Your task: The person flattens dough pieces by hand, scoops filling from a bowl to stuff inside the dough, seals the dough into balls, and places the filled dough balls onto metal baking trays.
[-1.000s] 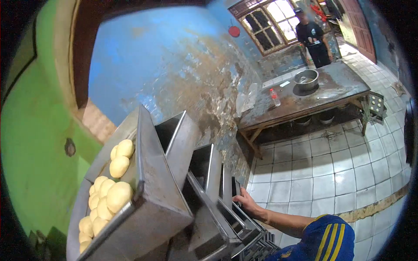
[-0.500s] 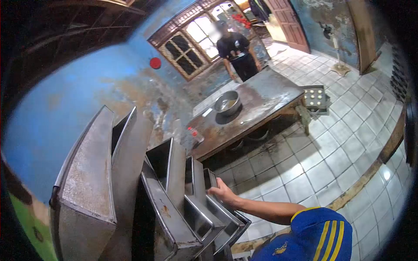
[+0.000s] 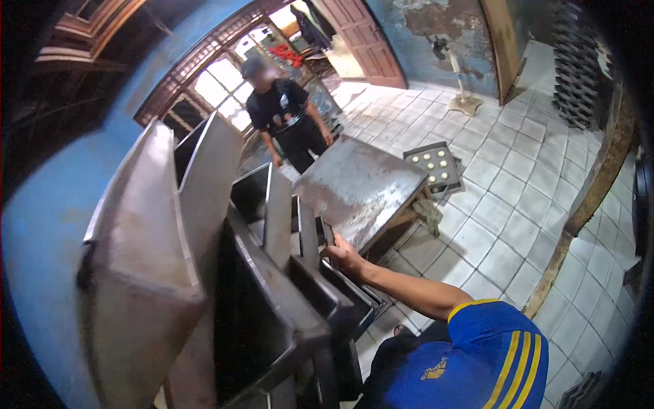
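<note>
A tall stack of deep metal baking trays [image 3: 148,320] fills the left and centre, close to the camera, with the trays set crosswise at uneven angles. My right hand [image 3: 346,259] grips the edge of a tray on the stack's far right side, fingers curled round the metal. The blue sleeve [image 3: 490,347] of that arm reaches in from the lower right. My left hand is out of sight; the trays may hide it.
Beyond the stack stands a worn table [image 3: 361,184], with a person [image 3: 283,112] in dark clothes behind it. A tray of round dough pieces [image 3: 432,167] lies on the tiled floor. A raised ledge [image 3: 589,184] curves along the right, near a dark stack [image 3: 578,75].
My view has turned right, so the table and person appear further left. The pot seen on the table is now out of sight. My right hand keeps its hold on the tray.
</note>
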The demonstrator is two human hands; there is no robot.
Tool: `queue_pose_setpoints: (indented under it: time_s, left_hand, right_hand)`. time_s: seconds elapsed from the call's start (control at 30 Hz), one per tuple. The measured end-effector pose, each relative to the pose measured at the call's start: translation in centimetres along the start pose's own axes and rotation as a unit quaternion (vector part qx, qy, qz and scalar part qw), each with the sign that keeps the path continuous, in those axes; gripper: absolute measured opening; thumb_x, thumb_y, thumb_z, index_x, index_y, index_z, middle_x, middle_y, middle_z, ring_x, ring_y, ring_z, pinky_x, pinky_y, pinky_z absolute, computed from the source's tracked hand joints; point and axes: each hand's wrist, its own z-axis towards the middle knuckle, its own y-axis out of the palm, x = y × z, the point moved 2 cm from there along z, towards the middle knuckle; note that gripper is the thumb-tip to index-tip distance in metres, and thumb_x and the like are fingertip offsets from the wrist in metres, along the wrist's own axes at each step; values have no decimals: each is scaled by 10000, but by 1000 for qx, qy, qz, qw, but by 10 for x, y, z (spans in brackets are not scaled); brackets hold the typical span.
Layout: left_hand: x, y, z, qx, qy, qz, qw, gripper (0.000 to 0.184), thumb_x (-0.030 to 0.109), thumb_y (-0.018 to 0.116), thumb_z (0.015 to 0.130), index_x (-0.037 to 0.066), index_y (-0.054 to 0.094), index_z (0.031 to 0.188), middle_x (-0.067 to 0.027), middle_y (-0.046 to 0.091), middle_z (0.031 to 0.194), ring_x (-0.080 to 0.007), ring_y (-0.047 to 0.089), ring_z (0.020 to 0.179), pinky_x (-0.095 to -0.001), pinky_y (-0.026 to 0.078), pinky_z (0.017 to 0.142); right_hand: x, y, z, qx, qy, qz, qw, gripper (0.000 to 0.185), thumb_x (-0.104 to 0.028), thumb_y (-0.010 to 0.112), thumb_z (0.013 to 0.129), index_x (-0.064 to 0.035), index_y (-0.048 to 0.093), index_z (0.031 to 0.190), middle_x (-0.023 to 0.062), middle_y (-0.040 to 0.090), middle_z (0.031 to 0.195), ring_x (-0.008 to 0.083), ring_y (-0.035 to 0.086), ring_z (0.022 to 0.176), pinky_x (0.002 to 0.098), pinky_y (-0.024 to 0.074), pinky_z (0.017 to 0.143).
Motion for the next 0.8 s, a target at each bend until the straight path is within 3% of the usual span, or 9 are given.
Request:
queue_pose_setpoints:
  time_s: [0.07,0.1,0.13,0.23,0.37,0.4,0.5,0.7,0.8]
  left_hand:
    - [8,27,71,-36,-2,6,999,515,368,468,1098,76,495,1521,-146,605,1420,-286,621,1226,-453,526,1001]
    - [13,43,103,-53,-2,7,999,513,366,469,1097,76,495,1520,-146,606,1418,-286,622,1224,-452,528,999]
    - [19,59,135,-69,-2,8,998,512,364,470,1097,75,496,1519,-146,607,1416,-286,624,1221,-452,530,996]
    - [26,114,229,-112,-9,15,994,508,359,473,1097,75,497,1517,-146,610,1410,-285,628,1213,-452,535,989]
    - [21,206,353,-149,-41,21,988,503,352,477,1096,74,498,1514,-146,614,1403,-284,635,1203,-451,542,980]
    - [19,229,389,-154,-51,25,986,502,350,478,1095,74,498,1513,-146,615,1401,-283,636,1200,-451,543,977]
    - [0,297,485,-157,-102,27,982,498,345,481,1095,73,499,1511,-146,618,1395,-282,641,1193,-450,548,970]
    - [-53,406,648,-122,-214,11,969,490,334,487,1093,72,501,1507,-147,625,1384,-280,650,1177,-449,559,956]
    - [-81,446,708,-98,-256,-6,962,486,329,490,1093,71,502,1505,-147,628,1378,-280,655,1169,-448,564,949]
  right_hand:
    - [28,-65,93,-6,-106,-20,994,679,-379,711,893,-16,444,1401,44,611,1069,149,590,964,326,505,838]
    - [-3,-77,111,-40,-152,-6,988,733,-396,717,879,-36,433,1450,63,613,1104,177,598,971,312,503,878]
    - [-3,-104,139,50,-116,-21,992,777,-428,704,872,-66,412,1495,92,612,1159,209,594,1030,343,502,933]
    - [-46,-178,198,65,-28,-44,996,732,-416,658,916,-62,404,1503,120,608,1225,226,574,1129,414,506,949]
    - [-37,-346,328,94,-60,-45,993,513,-338,681,888,-40,592,1295,104,667,931,210,655,820,356,553,709]
    - [-58,-376,341,69,19,-56,996,520,-279,681,860,-40,591,1313,95,675,939,219,668,828,348,556,711]
    - [-13,-500,438,158,103,174,966,649,-199,675,810,-57,504,1419,107,673,1091,227,671,945,348,553,794]
    - [-57,-644,547,152,-15,0,988,725,-172,683,808,-78,437,1484,120,632,1246,235,638,1079,361,530,907]
    - [-43,-692,597,158,28,12,987,725,-175,686,824,-75,432,1495,131,596,1314,244,595,1168,373,494,993]
